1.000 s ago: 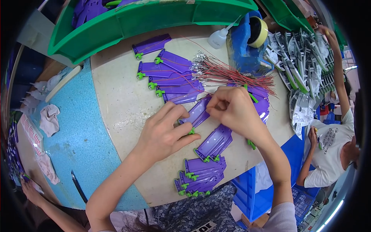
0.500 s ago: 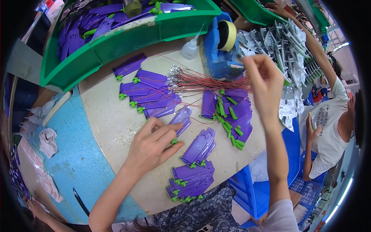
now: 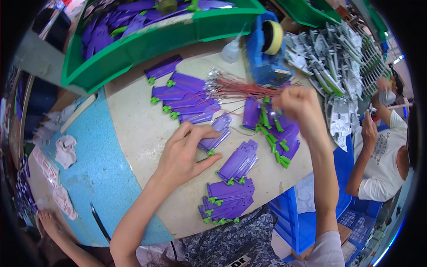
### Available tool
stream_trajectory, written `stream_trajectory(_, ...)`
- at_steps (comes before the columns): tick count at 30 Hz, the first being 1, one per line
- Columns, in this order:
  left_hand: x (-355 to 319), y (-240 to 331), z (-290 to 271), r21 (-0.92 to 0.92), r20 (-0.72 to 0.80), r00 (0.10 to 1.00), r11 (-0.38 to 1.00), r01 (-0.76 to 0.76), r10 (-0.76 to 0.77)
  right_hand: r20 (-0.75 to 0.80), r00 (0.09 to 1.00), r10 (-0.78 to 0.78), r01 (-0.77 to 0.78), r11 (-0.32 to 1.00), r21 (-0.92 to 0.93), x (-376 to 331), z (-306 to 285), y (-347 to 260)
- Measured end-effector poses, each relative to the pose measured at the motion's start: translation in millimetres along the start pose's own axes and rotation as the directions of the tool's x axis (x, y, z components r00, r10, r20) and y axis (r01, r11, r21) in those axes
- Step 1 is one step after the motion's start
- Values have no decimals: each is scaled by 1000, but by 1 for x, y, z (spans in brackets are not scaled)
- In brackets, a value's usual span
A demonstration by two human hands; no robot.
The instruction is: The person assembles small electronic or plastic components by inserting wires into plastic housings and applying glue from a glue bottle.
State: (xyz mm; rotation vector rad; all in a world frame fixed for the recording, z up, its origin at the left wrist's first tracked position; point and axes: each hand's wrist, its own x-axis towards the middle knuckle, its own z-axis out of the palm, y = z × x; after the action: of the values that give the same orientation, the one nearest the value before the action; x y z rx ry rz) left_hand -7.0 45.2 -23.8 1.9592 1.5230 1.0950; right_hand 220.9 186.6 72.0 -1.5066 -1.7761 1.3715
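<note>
My left hand (image 3: 180,153) lies over a small stack of purple plastic pieces (image 3: 219,132) with a green end piece. Its index fingertip is at the stack's edge, and the thumb is spread away from it. A thin wire curves from this stack to the right. My right hand (image 3: 297,104), blurred, is closed at the right end of a bundle of red wires (image 3: 244,89) with silvery ends; what it may grip is hidden. Below it are purple pieces topped with loose green parts (image 3: 272,131). More purple pieces (image 3: 191,95) with red wires lie left of the bundle.
Two purple stacks (image 3: 238,162) lie nearer me. A green bin (image 3: 155,40) of purple parts stands at the back, beside a white squeeze bottle (image 3: 230,51) and a blue tape dispenser (image 3: 267,66). Grey parts (image 3: 329,58) are piled at right. A co-worker (image 3: 382,160) is at far right.
My right hand has come down to the wire bundle, its fingers now closed. My left thumb and fingers have spread wider. The whole view has shifted slightly. The co-worker's raised arm has come down.
</note>
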Motion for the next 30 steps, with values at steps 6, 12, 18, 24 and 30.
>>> stream_trajectory(6, 3, 0, 1, -15, -19, 998, 998, -57, 56, 440, 872, -215, 158, 974, 161, -44, 71, 37)
stream_trajectory(12, -8, 5, 6, 54, -173, 982, 996, -72, 80, 377, 897, -232, 299, 945, -130, -37, 80, 37)
stream_trajectory(18, -14, 7, 13, 172, -207, 968, 979, -107, 142, 192, 828, -526, 558, 749, -357, -41, 84, 33)
stream_trajectory(24, -12, 9, 11, 223, -118, 988, 972, -74, 102, -88, 747, -659, 604, 728, -325, -18, 68, 3)
stream_trajectory(30, -3, 16, 11, 227, -14, 1000, 974, -21, 25, 355, 638, -683, 761, 490, -425, 19, 75, 22)
